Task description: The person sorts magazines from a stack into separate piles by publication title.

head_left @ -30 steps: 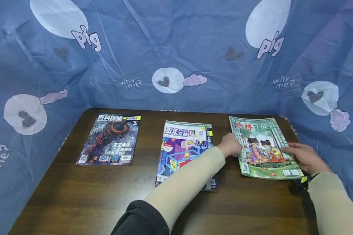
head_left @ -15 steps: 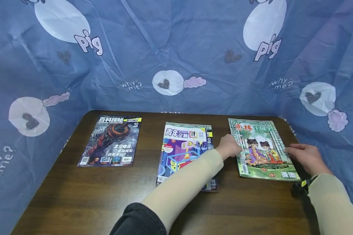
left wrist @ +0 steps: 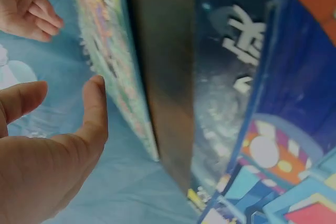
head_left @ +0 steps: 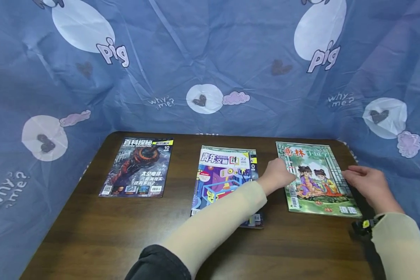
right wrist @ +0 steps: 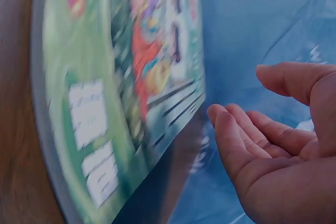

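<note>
A green magazine point(head_left: 316, 179) with two cartoon figures lies face up on the right of the table. My left hand point(head_left: 277, 175) is at its left edge, fingertips close to the cover; in the left wrist view the thumb and index finger point(left wrist: 94, 106) stand apart with nothing between them. At the right edge is my right hand point(head_left: 369, 188), loosely bent, with the thumb point(right wrist: 286, 80) and fingers spread apart beside the paper in the right wrist view. Whether either hand touches the edge I cannot tell. My left forearm partly covers a purple magazine point(head_left: 224, 175).
The purple magazine lies on other magazines, whose edges show at its top and right. A dark space-themed magazine point(head_left: 138, 167) lies at the far left of the brown table point(head_left: 126, 237). Blue printed cloth point(head_left: 161, 58) hangs behind and at both sides.
My right thumb has come off the green magazine's cover to beside its edge. The magazine now lies flatter at its lower right corner. My left hand stays at the left edge.
</note>
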Available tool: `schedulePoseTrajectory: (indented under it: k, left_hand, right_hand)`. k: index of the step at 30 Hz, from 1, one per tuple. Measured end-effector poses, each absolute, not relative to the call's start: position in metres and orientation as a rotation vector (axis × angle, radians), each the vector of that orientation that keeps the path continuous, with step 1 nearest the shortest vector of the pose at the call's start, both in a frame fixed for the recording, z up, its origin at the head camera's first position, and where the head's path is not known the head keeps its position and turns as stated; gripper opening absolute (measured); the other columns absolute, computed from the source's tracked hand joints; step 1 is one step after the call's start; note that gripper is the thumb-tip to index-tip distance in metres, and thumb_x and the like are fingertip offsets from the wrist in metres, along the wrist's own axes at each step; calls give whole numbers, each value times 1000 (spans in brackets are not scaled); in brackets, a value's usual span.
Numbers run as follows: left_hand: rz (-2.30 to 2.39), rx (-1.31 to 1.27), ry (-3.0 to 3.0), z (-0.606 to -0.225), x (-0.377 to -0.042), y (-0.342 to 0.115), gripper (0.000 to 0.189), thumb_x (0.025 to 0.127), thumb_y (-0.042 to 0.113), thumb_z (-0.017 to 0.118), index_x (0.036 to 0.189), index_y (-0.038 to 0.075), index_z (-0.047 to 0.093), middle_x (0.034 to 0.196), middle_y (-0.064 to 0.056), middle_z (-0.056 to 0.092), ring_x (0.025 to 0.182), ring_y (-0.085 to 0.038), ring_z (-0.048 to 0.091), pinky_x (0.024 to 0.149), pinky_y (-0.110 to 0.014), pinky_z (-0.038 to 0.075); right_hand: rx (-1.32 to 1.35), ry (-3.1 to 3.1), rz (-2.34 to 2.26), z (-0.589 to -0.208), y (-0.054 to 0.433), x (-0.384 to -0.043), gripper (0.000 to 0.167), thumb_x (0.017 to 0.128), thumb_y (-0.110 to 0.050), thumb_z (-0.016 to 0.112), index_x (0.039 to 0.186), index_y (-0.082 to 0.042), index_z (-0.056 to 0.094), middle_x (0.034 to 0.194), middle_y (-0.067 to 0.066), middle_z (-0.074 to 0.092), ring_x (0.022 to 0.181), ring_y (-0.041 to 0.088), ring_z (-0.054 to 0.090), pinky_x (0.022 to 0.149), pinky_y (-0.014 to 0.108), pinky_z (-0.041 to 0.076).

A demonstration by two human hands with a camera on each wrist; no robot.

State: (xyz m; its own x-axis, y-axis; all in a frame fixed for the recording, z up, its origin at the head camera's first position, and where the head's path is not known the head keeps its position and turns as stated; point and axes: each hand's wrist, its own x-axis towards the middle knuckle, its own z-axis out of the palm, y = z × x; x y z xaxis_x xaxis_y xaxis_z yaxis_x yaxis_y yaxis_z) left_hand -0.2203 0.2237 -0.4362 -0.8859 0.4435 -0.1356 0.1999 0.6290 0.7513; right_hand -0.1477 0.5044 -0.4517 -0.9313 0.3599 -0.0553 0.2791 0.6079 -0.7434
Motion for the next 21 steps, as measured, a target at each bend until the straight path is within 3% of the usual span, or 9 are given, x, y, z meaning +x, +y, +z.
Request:
schedulePoseTrajectory:
  k: [4,5,7,9,11,15,21]
  left_hand:
    - [1154,595,2567,-425,-215,215,40,85,16,75,61,10,44,54,3,34,48,-12,31,46,-25,33]
    - [1182,603,2554,-423,-215,212,32,86,16,74,65,7,52,53,4,33,47,-11,31,46,-24,33]
    - [1253,601,2514,-419,-214,203,16,88,15,73,84,0,66,55,5,37,46,-9,33,49,-23,34]
    - [1302,607,2475,-415,-213,194,29,91,15,72,114,-2,70,56,2,45,47,-9,37,51,-24,37]
    - [1336,614,2462,-412,-211,185,48,93,18,73,135,-2,62,68,2,57,54,-7,47,57,-23,43]
    - [1370,636,2474,-404,-204,170,48,93,22,76,133,-2,63,89,0,65,74,-8,57,66,-23,49]
    - [1503,580,2412,-395,-192,145,48,92,20,78,132,1,63,103,-2,67,89,-11,62,74,-24,52]
  right_hand:
    - [-512,-2672,1296,-443,490,-148,71,98,-37,66,140,18,47,120,24,66,78,-15,54,66,12,49]
    - [-509,-2659,1310,-440,486,-148,71,98,-37,66,141,16,47,115,17,69,79,-15,54,67,11,49]
    - [-502,-2631,1337,-435,477,-149,72,98,-39,67,143,14,46,108,1,70,81,-14,55,68,11,50]
    - [-495,-2615,1354,-430,466,-149,72,98,-39,67,145,12,46,104,-9,67,82,-13,56,69,12,50]
    - [-489,-2608,1353,-424,454,-148,71,98,-40,67,146,9,47,108,-5,67,85,-12,56,70,13,49]
    - [-476,-2619,1326,-414,430,-147,73,98,-46,64,147,5,48,131,23,61,89,-7,55,71,13,49]
    - [-433,-2582,1363,-407,396,-144,71,98,-46,66,147,2,50,134,24,59,95,-2,57,74,12,50]
